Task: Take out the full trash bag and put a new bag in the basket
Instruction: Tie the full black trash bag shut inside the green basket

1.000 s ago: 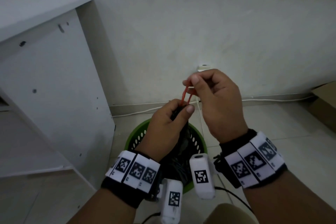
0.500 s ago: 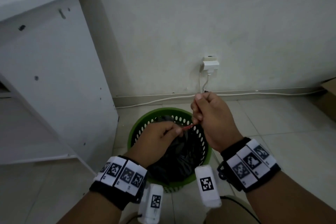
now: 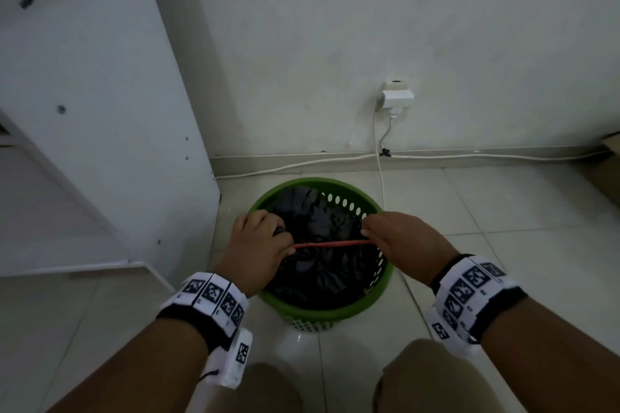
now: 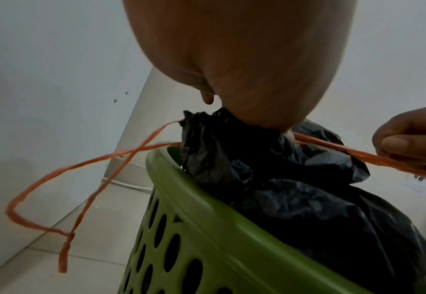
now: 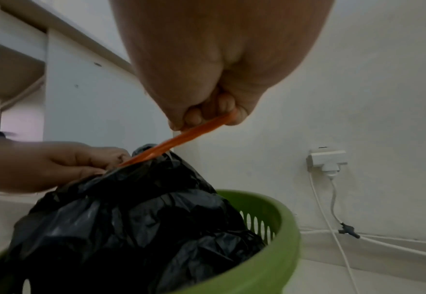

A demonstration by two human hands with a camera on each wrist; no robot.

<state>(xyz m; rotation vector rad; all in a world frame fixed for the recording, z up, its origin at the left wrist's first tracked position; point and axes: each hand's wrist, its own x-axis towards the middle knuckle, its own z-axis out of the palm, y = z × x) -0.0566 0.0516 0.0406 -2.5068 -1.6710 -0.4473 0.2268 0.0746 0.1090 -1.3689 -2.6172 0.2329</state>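
A green perforated basket (image 3: 379, 292) (image 4: 206, 218) (image 5: 277, 248) stands on the tiled floor with a full black trash bag (image 3: 322, 265) (image 4: 295, 199) (image 5: 131, 218) inside. My left hand (image 3: 261, 245) (image 5: 55, 165) grips the gathered neck of the bag (image 4: 201, 127) over the basket's left rim. A red drawstring (image 3: 332, 244) (image 4: 357, 153) (image 5: 181, 143) runs taut from that neck to my right hand (image 3: 396, 238) (image 4: 408, 143) (image 5: 206, 115), which pinches it over the right rim. A second loose loop of red drawstring (image 4: 68, 179) hangs off the left side of the neck.
A white cabinet side (image 3: 100, 111) stands close to the basket's left. On the wall behind sits a white plug adapter (image 3: 397, 97) with white cables (image 3: 379, 157) running along the baseboard. A cardboard box (image 3: 607, 171) lies at far right. My knees (image 3: 436, 379) are below the basket.
Both hands have come down from chest height to the basket rim and moved apart. The red drawstring, short and looped before, is now stretched sideways between them.
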